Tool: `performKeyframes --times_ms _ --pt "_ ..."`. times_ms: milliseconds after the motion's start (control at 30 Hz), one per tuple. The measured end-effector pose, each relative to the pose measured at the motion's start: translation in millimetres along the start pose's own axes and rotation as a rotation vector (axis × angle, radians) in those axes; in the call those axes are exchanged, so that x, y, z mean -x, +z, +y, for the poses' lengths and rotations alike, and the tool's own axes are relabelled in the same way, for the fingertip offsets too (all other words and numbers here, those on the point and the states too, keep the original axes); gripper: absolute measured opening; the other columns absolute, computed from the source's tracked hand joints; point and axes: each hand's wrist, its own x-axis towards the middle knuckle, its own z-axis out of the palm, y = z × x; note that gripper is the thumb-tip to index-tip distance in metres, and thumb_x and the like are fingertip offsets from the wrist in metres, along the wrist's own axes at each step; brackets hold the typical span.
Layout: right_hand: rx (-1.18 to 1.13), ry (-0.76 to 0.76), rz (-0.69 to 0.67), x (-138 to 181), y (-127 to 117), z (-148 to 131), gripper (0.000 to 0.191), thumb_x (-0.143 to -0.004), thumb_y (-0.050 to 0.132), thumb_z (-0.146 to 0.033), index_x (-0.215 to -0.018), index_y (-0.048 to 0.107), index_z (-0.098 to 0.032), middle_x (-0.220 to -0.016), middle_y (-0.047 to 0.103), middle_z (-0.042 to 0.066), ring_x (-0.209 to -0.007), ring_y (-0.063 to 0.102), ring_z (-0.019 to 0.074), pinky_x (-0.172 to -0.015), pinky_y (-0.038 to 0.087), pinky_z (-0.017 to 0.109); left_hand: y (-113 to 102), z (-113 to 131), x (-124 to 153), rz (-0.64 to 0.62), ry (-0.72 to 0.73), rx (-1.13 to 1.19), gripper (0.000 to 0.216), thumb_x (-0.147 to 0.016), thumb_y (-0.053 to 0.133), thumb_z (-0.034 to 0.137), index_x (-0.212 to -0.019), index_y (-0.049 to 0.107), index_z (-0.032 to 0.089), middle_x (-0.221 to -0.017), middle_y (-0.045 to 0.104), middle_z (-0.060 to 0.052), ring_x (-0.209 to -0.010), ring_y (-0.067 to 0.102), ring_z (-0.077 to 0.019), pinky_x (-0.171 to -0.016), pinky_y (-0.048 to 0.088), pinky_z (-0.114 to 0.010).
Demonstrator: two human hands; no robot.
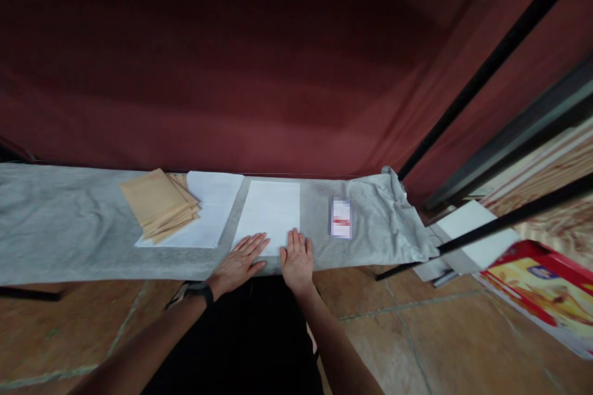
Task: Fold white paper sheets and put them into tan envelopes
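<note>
A white sheet of paper [272,210] lies flat on the grey cloth right in front of me. My left hand [238,264] rests palm down over its near left corner, fingers stretched out. At the near right corner, my right hand [297,259] lies flat too, fingertips on the paper's edge. To the left is a stack of white paper [215,203], partly covered by a fanned pile of brown envelopes [160,200]. A small white card-like item with a red band [341,219] sits to the right; its details are blurred out.
The grey cloth [69,222] covers a long narrow table against a dark red wall [231,123]. Black metal bars [482,74] slant at the right. On the tiled floor there stand white boxes [477,234] and a red and yellow box [546,284].
</note>
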Motion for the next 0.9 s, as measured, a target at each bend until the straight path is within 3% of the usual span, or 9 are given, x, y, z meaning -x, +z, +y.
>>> performKeyframes --times_ms 267,900 --pt "-0.038 -0.009 0.028 0.5 3.6 0.4 0.054 -0.105 0.034 -0.034 -0.153 0.038 -0.009 -0.156 0.041 0.017 -0.144 0.039 0.0304 -0.118 0.026 0.055 0.6 -1.3 1.5 -0.031 -0.010 -0.037 0.060 -0.102 0.033 0.055 -0.155 0.036 0.025 -0.161 0.037 -0.006 -0.148 0.034 -0.0193 -0.122 0.024 -0.040" --pt "0.015 -0.019 0.028 1.1 1.4 0.7 0.054 -0.105 0.037 -0.032 -0.153 0.037 -0.008 -0.155 0.044 0.017 -0.144 0.040 0.0296 -0.119 0.026 0.053 2.3 -0.5 2.8 -0.057 -0.002 -0.030 0.069 -0.100 0.043 0.052 -0.159 0.022 0.023 -0.164 0.031 -0.009 -0.151 0.027 -0.0215 -0.123 0.021 -0.042"
